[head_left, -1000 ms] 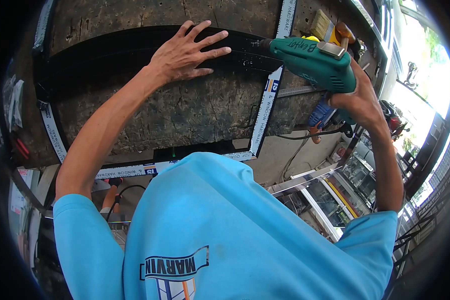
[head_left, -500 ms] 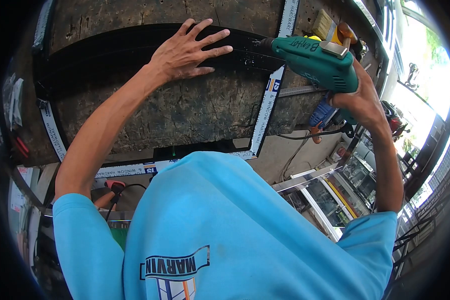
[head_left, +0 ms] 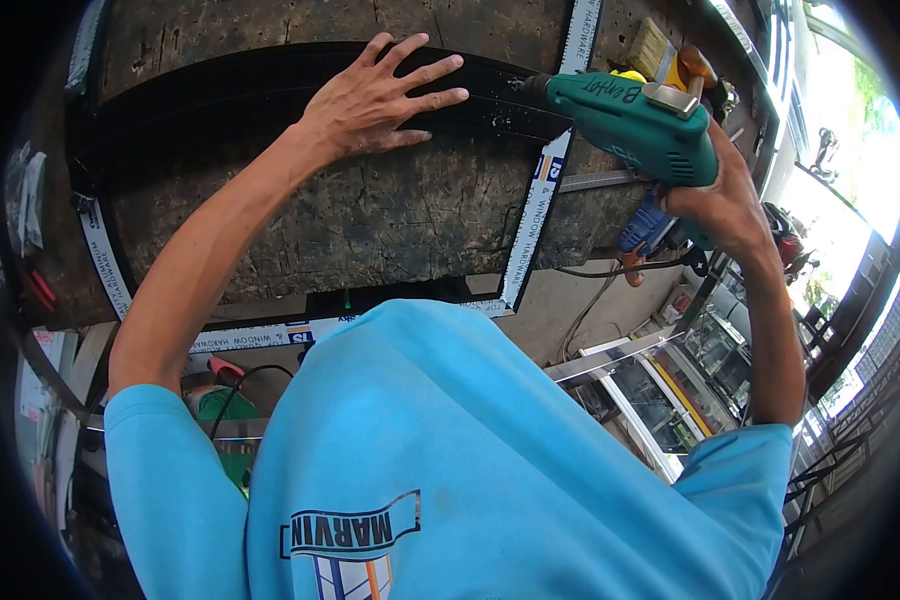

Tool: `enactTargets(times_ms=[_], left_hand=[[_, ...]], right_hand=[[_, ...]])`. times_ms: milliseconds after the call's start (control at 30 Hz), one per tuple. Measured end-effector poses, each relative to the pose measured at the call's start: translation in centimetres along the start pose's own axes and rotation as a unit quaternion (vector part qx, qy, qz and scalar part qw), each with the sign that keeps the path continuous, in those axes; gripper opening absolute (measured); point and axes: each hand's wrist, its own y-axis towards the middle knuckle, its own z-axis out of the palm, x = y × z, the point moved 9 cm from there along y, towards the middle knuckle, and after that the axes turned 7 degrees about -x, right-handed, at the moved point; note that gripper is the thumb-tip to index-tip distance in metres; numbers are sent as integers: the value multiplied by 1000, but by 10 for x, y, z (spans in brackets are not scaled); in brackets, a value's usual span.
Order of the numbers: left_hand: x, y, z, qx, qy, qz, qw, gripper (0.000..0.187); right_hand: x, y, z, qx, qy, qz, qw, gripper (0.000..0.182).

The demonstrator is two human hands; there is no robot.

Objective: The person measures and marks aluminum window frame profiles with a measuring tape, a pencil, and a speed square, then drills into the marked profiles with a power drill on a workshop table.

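Note:
My left hand [head_left: 375, 98] lies with fingers spread on a black bar [head_left: 240, 85] that runs across the frame. In my right hand [head_left: 715, 200] is a green power drill [head_left: 630, 125], fingers wrapped around its handle. The drill points left, and its chuck end meets the right part of the black bar. Pale shavings are scattered around that spot. Under the bar's right end is the side of a frame covered in printed white tape [head_left: 536, 215]. Whether the drill bit is inside the bar cannot be seen.
A worn wooden workbench [head_left: 350, 220] lies beneath the frame. Beyond the drill are a paintbrush [head_left: 652, 50] and an orange-handled tool [head_left: 692, 68]. A blue tool [head_left: 645, 225] lies right of the frame, with a black cable [head_left: 610, 272] nearby. Someone in green is partly visible at lower left.
Both hands and the drill hold nearly the same position. At lower left, the red-and-black tool and the other person's arm have shifted, and more green clothing shows.

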Motion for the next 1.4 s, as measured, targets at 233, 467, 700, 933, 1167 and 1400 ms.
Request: enactTargets(times_ms=[233, 467, 700, 933, 1167, 1400], left_hand=[[0, 0, 0, -6, 1, 0, 1000, 76], [0, 0, 2, 5, 1, -3, 1000, 75], [0, 0, 1, 7, 2, -3, 1000, 76], [0, 0, 3, 6, -3, -2, 1000, 74], [0, 0, 1, 3, 3, -5, 1000, 75], [0, 0, 1, 6, 4, -5, 1000, 75]], right_hand=[[-5, 1, -2, -10, 4, 0, 1000, 89], [-4, 2, 0, -5, 11, -8, 1000, 88], [-4, 2, 0, -3, 6, 0, 1000, 87], [22, -2, 7, -1, -32, -35, 999, 82], [8, -1, 1, 1, -11, -32, 999, 83], [-2, -5, -1, -11, 15, 12, 1000, 85]])
